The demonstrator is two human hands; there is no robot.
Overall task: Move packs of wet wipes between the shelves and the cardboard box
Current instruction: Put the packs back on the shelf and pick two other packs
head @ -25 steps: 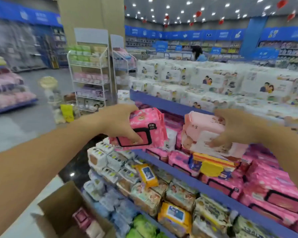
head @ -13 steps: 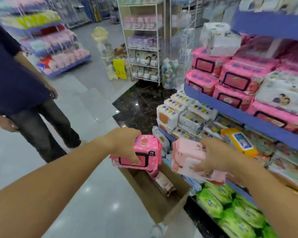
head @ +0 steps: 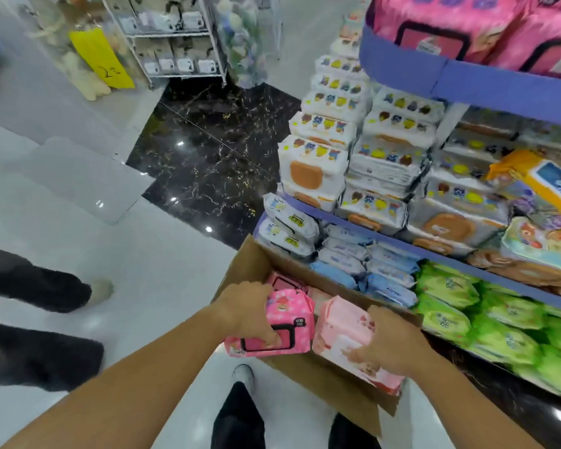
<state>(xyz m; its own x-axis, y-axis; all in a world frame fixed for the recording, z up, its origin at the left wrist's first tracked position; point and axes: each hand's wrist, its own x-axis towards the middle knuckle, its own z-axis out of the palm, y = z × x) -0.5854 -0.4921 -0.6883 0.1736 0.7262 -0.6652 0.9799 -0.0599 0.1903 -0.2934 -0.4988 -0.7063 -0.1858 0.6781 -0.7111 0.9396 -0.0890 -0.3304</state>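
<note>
The left grip (head: pixel 250 314) is clamped on one bright pink pack (head: pixel 289 322) of wet wipes, and the right grip (head: pixel 392 345) is clamped on one pale pink pack (head: pixel 340 332), side by side at the near end of the one open cardboard box (head: pixel 250 264) on the floor (head: pixel 143 270). Two more packs (head: pixel 280 281) lie inside the box at its far end. To the right stand three blue shelves (head: pixel 467 79), with big pink packs (head: pixel 450 24) on top, white packs (head: pixel 314 163) in the middle, and blue packs (head: pixel 370 264) and green packs (head: pixel 447 286) at the bottom.
</note>
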